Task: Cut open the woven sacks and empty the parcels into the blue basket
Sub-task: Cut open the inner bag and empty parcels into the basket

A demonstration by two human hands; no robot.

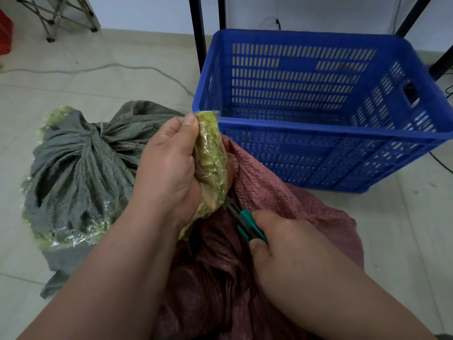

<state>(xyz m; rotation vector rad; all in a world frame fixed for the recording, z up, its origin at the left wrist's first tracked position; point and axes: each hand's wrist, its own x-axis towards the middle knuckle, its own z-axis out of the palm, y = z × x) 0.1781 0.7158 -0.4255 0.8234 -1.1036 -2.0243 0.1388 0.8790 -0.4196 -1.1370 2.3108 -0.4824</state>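
Observation:
A dark red woven sack (269,192) lies on the floor in front of me. My left hand (169,165) grips its bunched neck (210,153), which is wrapped in yellow-green tape and held upright. My right hand (277,244) holds green-handled cutters (245,222), whose tip touches the base of the taped neck. A grey woven sack (81,168), tied at its neck and partly taped, lies to the left. The blue basket (318,128) stands just behind the red sack and looks empty.
Black table legs (198,33) stand behind the basket against the wall. A folding metal stool (56,15) is at the far left, and a grey cable (122,68) runs across the tiled floor. A red crate edge (5,35) shows at the left border.

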